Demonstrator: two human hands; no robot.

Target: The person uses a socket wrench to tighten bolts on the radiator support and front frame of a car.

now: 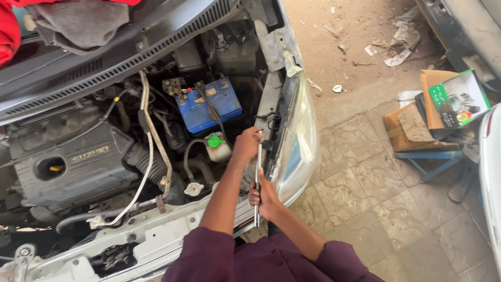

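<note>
Working a long steel wrench (258,180) at the headlight (296,146) mounting: left hand (246,143) closed on its top end, right hand (263,196) wrapped around the shaft. Blue battery (209,107) sits at ten o'clock. Turning next likely calls for steady downward seating.

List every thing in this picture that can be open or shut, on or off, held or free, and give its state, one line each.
Bonnet: raised, engine bay exposed.
Long metal wrench: held upright beside the headlight.
Left hand: gripping the wrench's top.
Right hand: gripping its lower shaft.
Green reservoir cap: on.
Oil filler hole: uncapped.
Blue battery: cables attached.
</note>
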